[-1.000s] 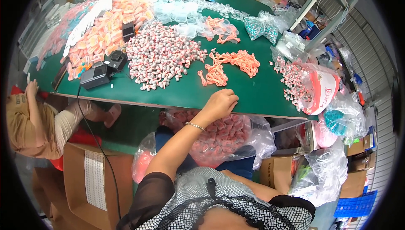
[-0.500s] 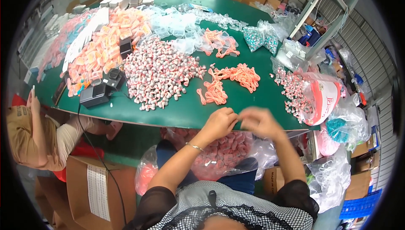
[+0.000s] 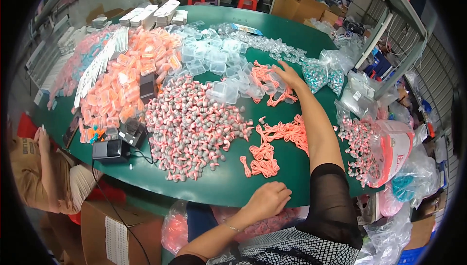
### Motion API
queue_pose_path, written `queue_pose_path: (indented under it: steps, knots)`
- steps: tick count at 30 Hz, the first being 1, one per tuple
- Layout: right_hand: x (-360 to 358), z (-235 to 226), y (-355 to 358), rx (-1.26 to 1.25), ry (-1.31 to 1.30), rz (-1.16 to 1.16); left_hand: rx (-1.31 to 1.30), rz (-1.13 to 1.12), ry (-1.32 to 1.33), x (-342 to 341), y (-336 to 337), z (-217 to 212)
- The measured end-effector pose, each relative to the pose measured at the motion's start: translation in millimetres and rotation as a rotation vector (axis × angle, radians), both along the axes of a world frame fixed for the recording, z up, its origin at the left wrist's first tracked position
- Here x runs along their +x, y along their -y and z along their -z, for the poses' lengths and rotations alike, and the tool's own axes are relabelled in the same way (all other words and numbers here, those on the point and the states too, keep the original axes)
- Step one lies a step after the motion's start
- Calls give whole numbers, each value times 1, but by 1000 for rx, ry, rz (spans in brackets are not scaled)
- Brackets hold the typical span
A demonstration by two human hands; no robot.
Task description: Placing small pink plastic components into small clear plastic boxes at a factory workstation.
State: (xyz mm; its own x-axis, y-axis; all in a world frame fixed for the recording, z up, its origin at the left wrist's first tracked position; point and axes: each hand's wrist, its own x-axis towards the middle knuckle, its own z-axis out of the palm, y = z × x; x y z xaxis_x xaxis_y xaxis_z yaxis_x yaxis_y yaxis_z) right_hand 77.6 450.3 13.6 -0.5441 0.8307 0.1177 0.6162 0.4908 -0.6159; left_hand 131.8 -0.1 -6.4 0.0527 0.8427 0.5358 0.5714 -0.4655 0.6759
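Right hand (image 3: 287, 74) reaches far, fingers spread flat on pink cords (image 3: 272, 84) beside clear boxes (image 3: 219, 58). Left hand (image 3: 266, 201) rests curled at near table (image 3: 292, 29) edge; contents cannot be told. Big earplug pile (image 3: 192, 126) remains loose; filled orange boxes (image 3: 131, 78) lie left.

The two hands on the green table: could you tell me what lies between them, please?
In the head view, loose piles of orange cords on the green table separate the left hand at the near edge from the right hand farther back.

Clear plastic cases (image 3: 214, 53) mid-table; white boxes (image 3: 151, 14) behind.
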Motion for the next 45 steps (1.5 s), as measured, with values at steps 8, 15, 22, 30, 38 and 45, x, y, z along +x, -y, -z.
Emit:
queue_pose_path:
  steps: [8, 15, 22, 30, 38, 45]
  knots:
    - [32, -16, 67, 99, 367, -300, -52, -2, 13, -7, 0, 0]
    - [14, -85, 67, -290, 395, -634, -105, -2, 14, -9, 7, -1]
    - [-90, 1, 6, 193, 109, -258, -65, -1, 82, -3, 4, 3]
    - [-39, 4, 63, 113, 235, -486, -41, -26, 39, -4, 6, 5]
    - [18, -16, 97, -71, 153, -616, 3, -31, 34, -5, 3, 2]
    - [40, -54, 145, -42, 71, -405, 8, -41, 21, -6, 2, 5]
